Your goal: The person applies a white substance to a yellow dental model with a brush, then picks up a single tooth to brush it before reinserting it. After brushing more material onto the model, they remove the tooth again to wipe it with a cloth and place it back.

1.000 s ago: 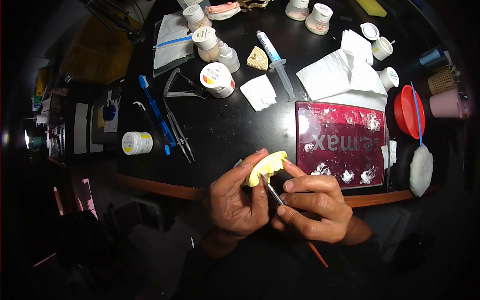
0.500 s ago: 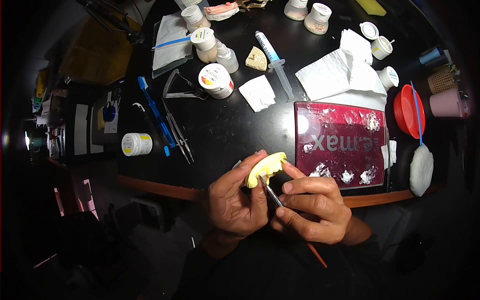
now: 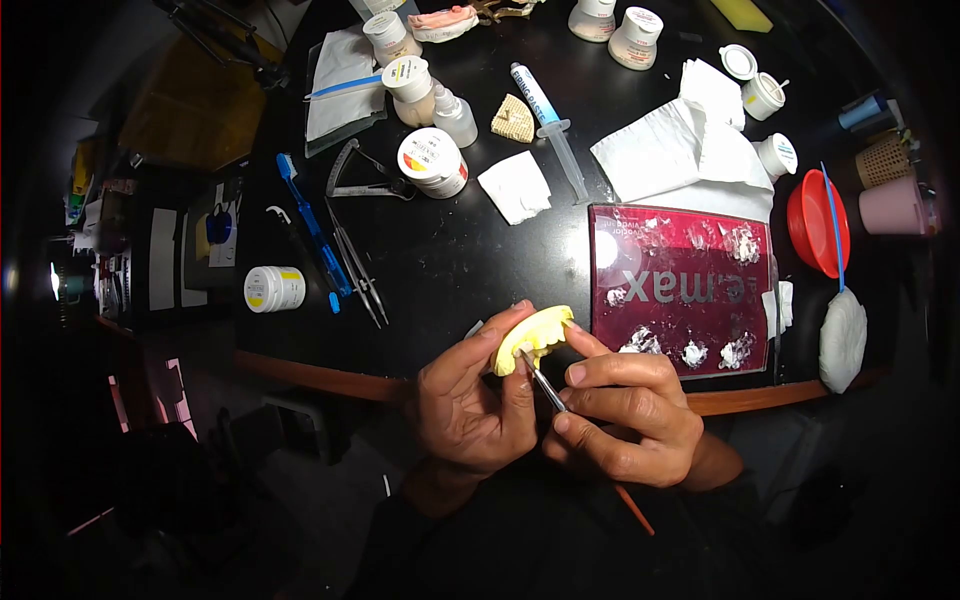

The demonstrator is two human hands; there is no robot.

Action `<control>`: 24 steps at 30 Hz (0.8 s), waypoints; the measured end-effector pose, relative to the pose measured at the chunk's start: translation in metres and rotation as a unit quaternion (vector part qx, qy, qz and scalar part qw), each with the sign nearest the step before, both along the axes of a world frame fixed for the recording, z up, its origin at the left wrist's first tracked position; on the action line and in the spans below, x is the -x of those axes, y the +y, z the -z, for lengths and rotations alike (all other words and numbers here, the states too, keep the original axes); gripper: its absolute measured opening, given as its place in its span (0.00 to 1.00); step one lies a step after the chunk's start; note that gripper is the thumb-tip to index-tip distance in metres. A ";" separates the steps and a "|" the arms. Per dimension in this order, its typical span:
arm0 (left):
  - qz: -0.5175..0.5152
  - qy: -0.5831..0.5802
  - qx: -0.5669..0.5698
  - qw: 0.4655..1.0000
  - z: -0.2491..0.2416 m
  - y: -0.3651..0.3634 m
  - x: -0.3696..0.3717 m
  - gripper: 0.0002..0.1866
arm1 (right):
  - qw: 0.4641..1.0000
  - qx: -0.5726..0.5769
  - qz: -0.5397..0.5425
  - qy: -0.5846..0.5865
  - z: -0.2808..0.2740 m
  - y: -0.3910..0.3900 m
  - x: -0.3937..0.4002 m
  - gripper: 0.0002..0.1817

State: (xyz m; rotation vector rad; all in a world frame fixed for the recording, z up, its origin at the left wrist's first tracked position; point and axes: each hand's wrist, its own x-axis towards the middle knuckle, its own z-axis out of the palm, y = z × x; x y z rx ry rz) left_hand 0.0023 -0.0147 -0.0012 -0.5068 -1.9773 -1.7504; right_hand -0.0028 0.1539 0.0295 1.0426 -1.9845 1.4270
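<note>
Between the thumb and fingers of my left hand (image 3: 475, 395) is a yellow dental model (image 3: 540, 332), a curved arch with teeth along its lower edge. My right hand (image 3: 632, 415) grips a thin brush (image 3: 547, 388) with a metal ferrule and a reddish-brown handle that shows again below the hand. The brush tip meets the teeth side of the model; the exact contact spot is too small to make out. My right index fingertip rests at the model's right end. Both hands are in front of the table's near edge.
A dark red mixing slab (image 3: 680, 290) with white paste dabs lies right of the hands. Beyond it are tissues (image 3: 650, 150) and a red bowl (image 3: 812, 225). Tweezers (image 3: 358, 265), a blue toothbrush (image 3: 310, 220), a white jar (image 3: 432, 162) and a firing paste syringe (image 3: 550, 125) lie leftward and behind.
The brush tip has shifted very slightly against the model. Both hands and everything on the table keep practically the same positions.
</note>
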 end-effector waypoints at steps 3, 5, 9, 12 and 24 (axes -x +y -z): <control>-0.003 0.005 -0.009 1.000 0.001 0.000 0.000 0.21 | 1.000 0.004 -0.002 0.001 0.002 0.000 -0.001 0.10; -0.003 0.004 -0.008 1.000 0.001 0.000 0.000 0.21 | 1.000 -0.003 -0.001 0.000 0.000 0.000 0.000 0.10; -0.004 0.000 -0.001 1.000 -0.001 0.000 0.000 0.22 | 1.000 0.003 0.003 -0.003 0.001 0.000 -0.001 0.10; 0.000 0.004 -0.008 1.000 0.001 0.000 0.000 0.22 | 1.000 0.005 -0.004 -0.005 0.000 0.000 -0.001 0.10; 0.004 0.006 -0.006 1.000 0.001 -0.001 0.001 0.22 | 1.000 0.002 -0.006 -0.015 -0.002 0.000 0.000 0.09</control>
